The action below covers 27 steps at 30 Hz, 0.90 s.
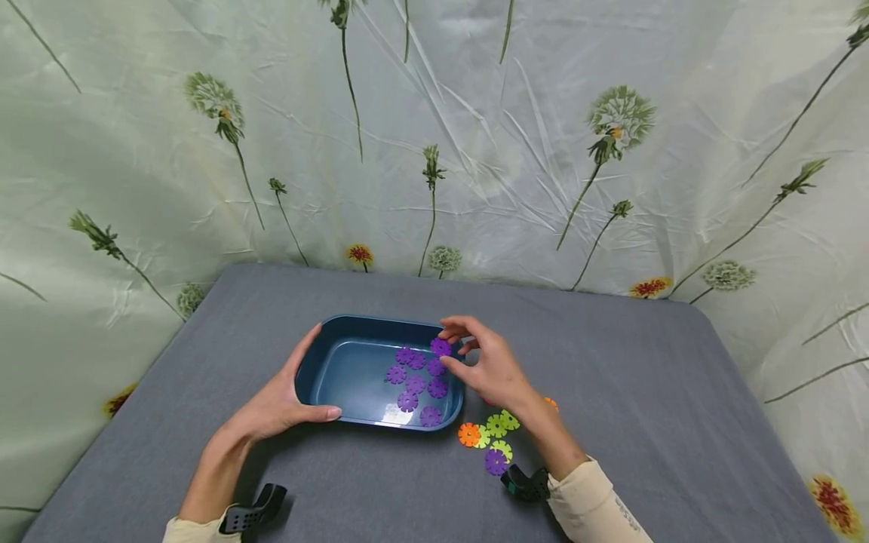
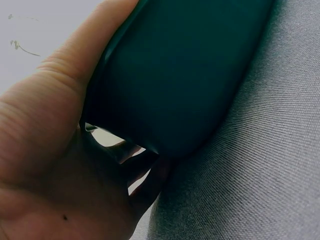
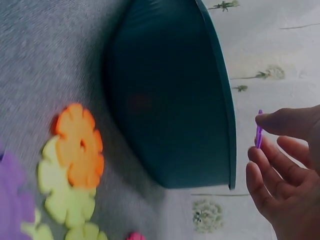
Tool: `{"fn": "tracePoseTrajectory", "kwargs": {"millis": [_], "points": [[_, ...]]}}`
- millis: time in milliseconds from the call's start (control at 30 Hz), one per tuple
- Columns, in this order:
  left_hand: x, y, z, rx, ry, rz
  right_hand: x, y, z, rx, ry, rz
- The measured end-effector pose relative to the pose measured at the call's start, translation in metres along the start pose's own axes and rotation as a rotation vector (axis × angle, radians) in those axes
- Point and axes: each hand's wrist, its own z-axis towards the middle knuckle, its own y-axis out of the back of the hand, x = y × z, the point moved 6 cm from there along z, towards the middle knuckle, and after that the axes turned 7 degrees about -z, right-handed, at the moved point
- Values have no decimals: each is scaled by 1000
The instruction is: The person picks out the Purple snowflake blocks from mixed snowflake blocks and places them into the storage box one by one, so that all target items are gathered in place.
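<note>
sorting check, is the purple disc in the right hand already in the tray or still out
Still out. The right hand pinches the purple disc above the blue tray's far right rim; the right wrist view shows it held edge-on between fingertips.

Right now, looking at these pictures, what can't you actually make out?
- Pink piece: right wrist view, cut off by the bottom edge; the right hand covers it in the head view.
- Inside of the blue tray: both wrist views show only its outer wall.
- Left hand fingers: behind the tray's wall.
- Purple disc: seen edge-on, shape unclear there.
</note>
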Motion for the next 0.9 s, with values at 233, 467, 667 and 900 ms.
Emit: {"fn": "tracePoseTrajectory", "kwargs": {"millis": [233, 467, 667, 900], "points": [[0, 0, -2, 0, 8, 4, 9, -12, 11, -6, -5, 11], [0, 1, -2, -1, -1, 1, 18, -23, 20, 9, 0, -1], [0, 1, -1, 2, -13, 7, 21, -38, 26, 68, -11, 7], [0, 0, 0, -1, 2, 5, 20, -53, 30, 88, -28, 13]]}}
